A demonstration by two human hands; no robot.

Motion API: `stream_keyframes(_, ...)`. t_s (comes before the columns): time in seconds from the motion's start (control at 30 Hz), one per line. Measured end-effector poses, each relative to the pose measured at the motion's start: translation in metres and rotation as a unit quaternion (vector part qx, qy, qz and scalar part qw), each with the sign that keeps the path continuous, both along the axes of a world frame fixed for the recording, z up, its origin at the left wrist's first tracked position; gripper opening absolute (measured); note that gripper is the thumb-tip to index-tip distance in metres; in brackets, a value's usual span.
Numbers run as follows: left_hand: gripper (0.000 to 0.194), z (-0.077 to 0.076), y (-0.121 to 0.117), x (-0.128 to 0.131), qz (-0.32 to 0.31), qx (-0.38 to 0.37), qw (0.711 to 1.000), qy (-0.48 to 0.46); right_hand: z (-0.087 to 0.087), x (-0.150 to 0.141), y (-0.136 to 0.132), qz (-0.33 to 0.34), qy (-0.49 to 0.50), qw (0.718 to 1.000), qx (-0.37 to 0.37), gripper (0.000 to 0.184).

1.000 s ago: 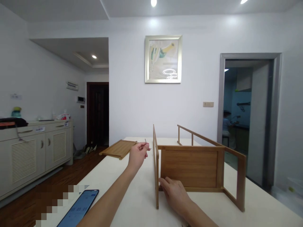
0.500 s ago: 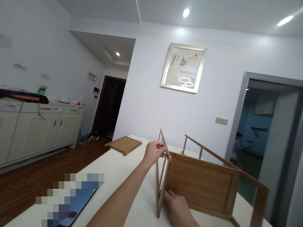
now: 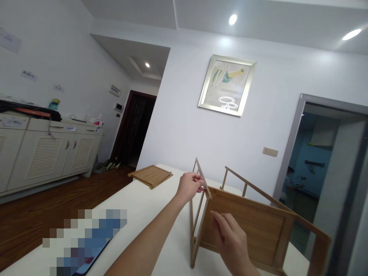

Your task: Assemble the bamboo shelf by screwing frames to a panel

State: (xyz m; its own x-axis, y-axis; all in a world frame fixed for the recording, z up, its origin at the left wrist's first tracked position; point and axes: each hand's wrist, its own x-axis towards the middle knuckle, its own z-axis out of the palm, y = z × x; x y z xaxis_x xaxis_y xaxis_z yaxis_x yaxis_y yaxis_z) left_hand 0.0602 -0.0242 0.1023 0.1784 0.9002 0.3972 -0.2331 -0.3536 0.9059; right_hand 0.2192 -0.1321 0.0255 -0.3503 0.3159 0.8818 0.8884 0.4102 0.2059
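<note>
My left hand (image 3: 191,184) is closed in a pinch at the upper joint of a slim wooden side frame (image 3: 198,230). Between its fingertips is a thin metal piece, mostly hidden. My right hand (image 3: 232,241) hovers in front of a brown wooden panel (image 3: 255,226), its fingers bent and pressed together. What they hold, if anything, does not show. The panel stands on edge between the side frame and a second wooden side frame (image 3: 261,197) on the right. Both side frames rise from the white table (image 3: 161,214).
Another wooden panel (image 3: 151,175) lies flat at the table's far left corner. A phone (image 3: 94,257), partly pixelated, rests near the left edge. A white cabinet (image 3: 51,149) stands along the left wall. Through the doorway (image 3: 304,168) at right, a person is dimly visible.
My left hand has moved right, bringing the metal piece to the side frame's upper joint. My right hand has left the lower joint and risen. The camera view has tilted and turned left.
</note>
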Motion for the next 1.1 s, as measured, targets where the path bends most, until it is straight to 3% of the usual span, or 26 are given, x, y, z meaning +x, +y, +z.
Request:
stream_keyframes(0.13, 0.007, -0.002, 0.001, 0.000, 0.007, 0.007, 1.000, 0.010, 0.058, -0.010, 0.008, -0.025, 0.001, 0.997, 0.075, 0.024)
stream_keyframes(0.23, 0.008, -0.002, 0.002, 0.000, 0.012, 0.013, 1.000, 0.016, 0.075, -0.016, 0.023, -0.044, -0.006, 0.999, 0.028, 0.025)
stream_keyframes(0.33, 0.008, -0.003, 0.002, -0.001, 0.014, 0.019, 1.000, 0.018, 0.068, -0.020, 0.036, -0.042, -0.002, 0.999, -0.034, 0.028)
stream_keyframes(0.5, 0.009, -0.004, 0.002, 0.000, 0.013, 0.018, 1.000, 0.018, 0.051, -0.026, 0.042, -0.034, 0.051, 0.998, -0.010, 0.030)
stream_keyframes(1.1, 0.007, -0.007, 0.006, 0.003, 0.045, 0.041, 0.998, 0.020, 0.050, -0.029, 0.042, -0.033, 0.056, 0.998, -0.003, 0.030)
